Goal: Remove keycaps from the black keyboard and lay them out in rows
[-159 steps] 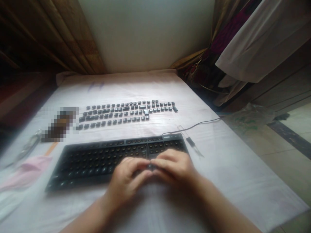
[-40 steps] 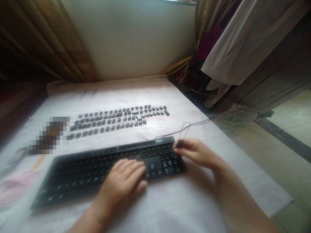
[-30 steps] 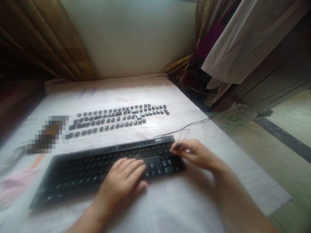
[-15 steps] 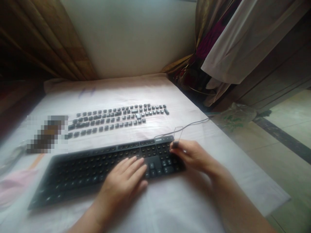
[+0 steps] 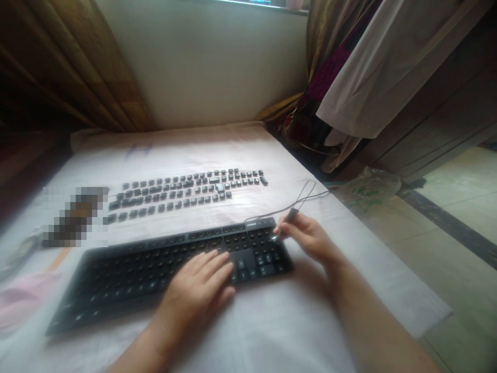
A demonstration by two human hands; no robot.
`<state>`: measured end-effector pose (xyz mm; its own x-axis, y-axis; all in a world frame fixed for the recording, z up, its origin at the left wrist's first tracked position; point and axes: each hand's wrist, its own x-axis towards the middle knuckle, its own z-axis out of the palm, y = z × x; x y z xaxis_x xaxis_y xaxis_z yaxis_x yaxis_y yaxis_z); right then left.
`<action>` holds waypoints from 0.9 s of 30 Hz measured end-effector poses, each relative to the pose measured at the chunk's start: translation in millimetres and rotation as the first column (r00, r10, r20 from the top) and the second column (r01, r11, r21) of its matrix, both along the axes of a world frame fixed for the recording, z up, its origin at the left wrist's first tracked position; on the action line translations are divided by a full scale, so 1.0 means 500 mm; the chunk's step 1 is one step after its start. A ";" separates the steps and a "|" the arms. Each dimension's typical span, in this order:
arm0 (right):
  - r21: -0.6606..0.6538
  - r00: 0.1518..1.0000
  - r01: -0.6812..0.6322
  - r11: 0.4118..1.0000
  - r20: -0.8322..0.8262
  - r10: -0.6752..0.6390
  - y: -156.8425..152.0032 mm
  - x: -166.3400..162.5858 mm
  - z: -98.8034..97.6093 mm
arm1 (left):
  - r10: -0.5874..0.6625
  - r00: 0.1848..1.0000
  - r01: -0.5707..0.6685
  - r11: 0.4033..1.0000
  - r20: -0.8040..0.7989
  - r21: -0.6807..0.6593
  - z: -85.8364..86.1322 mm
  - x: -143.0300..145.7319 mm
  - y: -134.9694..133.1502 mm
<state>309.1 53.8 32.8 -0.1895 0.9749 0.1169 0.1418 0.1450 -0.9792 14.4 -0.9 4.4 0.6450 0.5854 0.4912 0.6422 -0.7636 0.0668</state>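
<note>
A black keyboard (image 5: 124,277) lies across the table, many of its key positions without caps. On its middle right part my left hand (image 5: 200,285) rests flat, fingers stretched out. At the keyboard's upper right corner my right hand (image 5: 308,238) is closed on a keycap puller (image 5: 292,213), its black handle between the fingers and its wire loops pointing up and away. A small pale shine shows by the fingertips above the number pad; I cannot make out what it is. Beyond the keyboard, loose black keycaps (image 5: 188,191) are laid out in rows.
A cable (image 5: 272,211) runs from the keyboard over the right edge of the white-covered table (image 5: 388,290). At the left are a pixelated dark object (image 5: 75,217) and a pink cloth (image 5: 27,300). A plastic bag (image 5: 365,189) is beyond the right edge.
The puller has tilted to the right in my right hand, and its handle and loops show more. The hand has lifted slightly from the keys. My left hand has stayed put.
</note>
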 end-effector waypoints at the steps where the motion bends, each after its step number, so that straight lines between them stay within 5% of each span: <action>1: 0.014 1.000 -0.009 1.000 0.005 0.009 -0.002 -0.009 0.001 | 0.004 1.000 -0.004 1.000 0.002 -0.010 0.001 0.000 0.000; 7: 0.229 0.991 -0.108 0.967 0.107 0.085 -0.032 -0.083 0.008 | 0.044 0.996 -0.038 0.996 0.082 -0.075 0.012 0.003 -0.002; 14: 0.502 0.978 -0.204 0.840 0.132 0.159 -0.070 -0.161 -0.003 | 0.130 0.947 -0.037 0.952 0.293 -0.305 0.025 0.009 -0.013; 20: 0.545 0.982 -0.186 0.818 0.077 0.172 -0.074 -0.178 -0.011 | 0.166 0.908 0.007 0.911 0.384 -0.411 0.029 0.011 -0.014; 27: 0.500 0.995 -0.096 0.861 0.024 0.097 -0.075 -0.178 -0.003 | 0.302 0.866 -0.035 0.832 0.398 -0.554 0.023 0.005 -0.012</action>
<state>220.1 16.1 31.4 -0.2790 0.7622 0.5841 0.1000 0.6280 -0.7718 16.9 -6.9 15.7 0.2934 0.9104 0.2917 0.5497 -0.4103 0.7277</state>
